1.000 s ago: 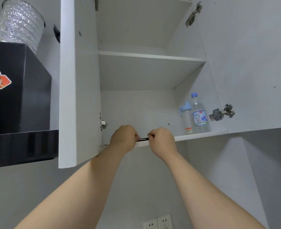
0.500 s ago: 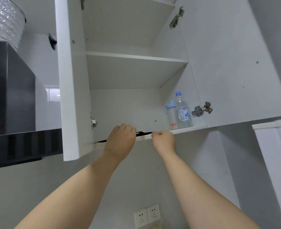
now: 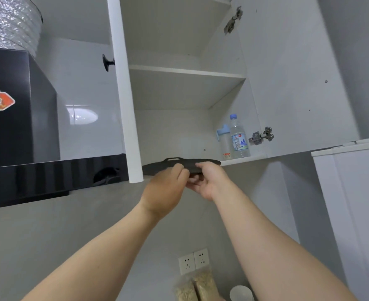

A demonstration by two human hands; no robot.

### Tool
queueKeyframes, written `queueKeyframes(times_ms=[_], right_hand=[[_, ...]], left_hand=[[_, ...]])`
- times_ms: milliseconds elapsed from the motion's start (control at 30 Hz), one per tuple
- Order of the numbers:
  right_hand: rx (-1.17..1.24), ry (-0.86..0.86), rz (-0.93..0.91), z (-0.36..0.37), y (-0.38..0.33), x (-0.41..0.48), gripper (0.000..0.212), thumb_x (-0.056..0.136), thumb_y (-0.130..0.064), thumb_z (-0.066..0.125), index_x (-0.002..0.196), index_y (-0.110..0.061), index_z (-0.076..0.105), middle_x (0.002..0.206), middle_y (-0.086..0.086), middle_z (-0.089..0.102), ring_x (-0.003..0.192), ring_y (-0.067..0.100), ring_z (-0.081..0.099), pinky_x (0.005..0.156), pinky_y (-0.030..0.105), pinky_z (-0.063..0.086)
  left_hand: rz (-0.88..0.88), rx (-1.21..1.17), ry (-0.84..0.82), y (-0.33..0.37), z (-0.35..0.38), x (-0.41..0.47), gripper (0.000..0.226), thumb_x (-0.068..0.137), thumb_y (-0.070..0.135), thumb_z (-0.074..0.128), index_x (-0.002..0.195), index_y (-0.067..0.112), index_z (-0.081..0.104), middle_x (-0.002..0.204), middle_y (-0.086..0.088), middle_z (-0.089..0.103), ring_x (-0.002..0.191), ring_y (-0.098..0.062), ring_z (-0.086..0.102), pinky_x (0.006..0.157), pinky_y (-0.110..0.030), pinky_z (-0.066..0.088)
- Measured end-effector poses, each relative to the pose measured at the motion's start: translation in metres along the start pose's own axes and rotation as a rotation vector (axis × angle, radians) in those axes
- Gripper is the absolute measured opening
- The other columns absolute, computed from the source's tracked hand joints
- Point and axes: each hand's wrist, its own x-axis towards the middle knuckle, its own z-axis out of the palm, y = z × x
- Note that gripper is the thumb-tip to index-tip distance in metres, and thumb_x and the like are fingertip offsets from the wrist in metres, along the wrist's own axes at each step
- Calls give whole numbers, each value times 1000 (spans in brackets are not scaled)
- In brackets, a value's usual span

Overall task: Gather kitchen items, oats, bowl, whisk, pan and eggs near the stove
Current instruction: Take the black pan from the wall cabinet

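Note:
A flat black pan sticks out over the front edge of the lowest shelf of the open upper cabinet. My left hand grips the pan's near rim from below and in front. My right hand holds the rim just to the right, thumb on top, fingers under it. Two clear bags of oats stand at the bottom of the view below the wall sockets, with a white bowl beside them. No whisk or eggs are in view.
The open cabinet door hangs edge-on left of my hands. A black range hood with a foil duct is at left. A water bottle and a blue-capped bottle stand on the shelf's right side. A white cabinet is at right.
The pan has slid out from the shelf, from a thin dark edge to a wide disc over the shelf lip. Both hands came lower and closer together. The view tilted down, showing the oats and bowl.

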Motion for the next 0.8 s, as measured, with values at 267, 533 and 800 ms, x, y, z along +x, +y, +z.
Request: queueKeyframes(times_ms=[267,533,800], right_hand=[[144,219,-59,-19,39,1,14,94,1,50,99,-6,61,89,15,67,77,32,68,89,54,55],[133,236,-228,-40,67,-25,11,102,-14,50,97,-13,60,87,11,69,69,23,72,82,45,58],[249,136,-336,-69,69,-65,11,103,-12,50,100,-6,59,98,13,70,78,29,64,83,47,57]], left_hand=[[-904,-637,18,57,-29,-31,33,97,37,57,123,15,56,117,8,51,106,-4,47,91,-19,36],[-1613,-1508,112,64,-12,-15,26,101,31,54,121,15,61,114,-4,70,103,-20,68,90,-33,56],[-1672,-1832,237,62,-15,-4,15,102,4,50,105,11,63,116,-10,70,92,-22,69,84,-39,56]])
